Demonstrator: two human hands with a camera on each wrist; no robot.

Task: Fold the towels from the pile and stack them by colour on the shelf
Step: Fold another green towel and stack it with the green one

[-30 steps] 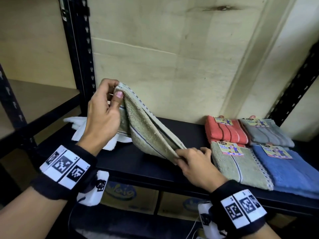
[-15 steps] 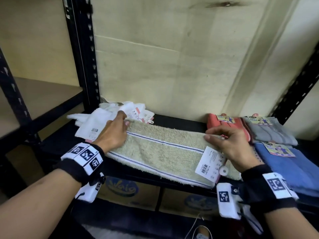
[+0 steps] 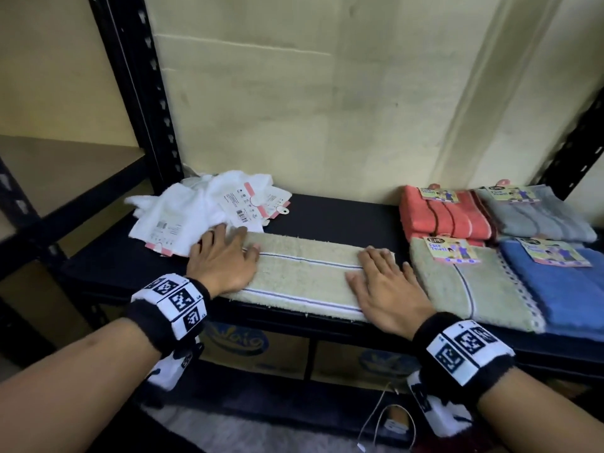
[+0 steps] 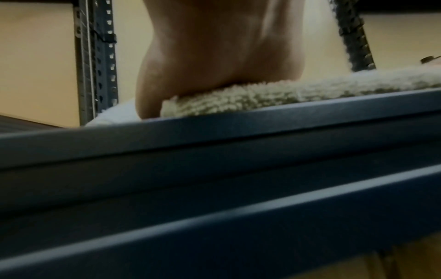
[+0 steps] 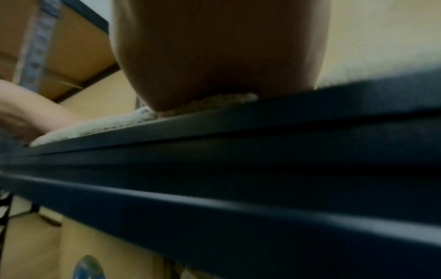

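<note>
Fingers of both hands lie straight, slightly spread: left hand (image 3: 222, 260) and right hand (image 3: 385, 286) press flat on the beige towel (image 3: 304, 279) at the shelf (image 3: 330, 214) front. Folded towels (image 3: 457, 282) lie just right; a white towel pile (image 3: 202, 214) sits behind left.

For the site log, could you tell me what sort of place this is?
Probably a storeroom or stockroom: black slotted metal shelving against a bare wall, folded towels with retail tags still on, and printed cardboard cartons on the shelf below.
</note>
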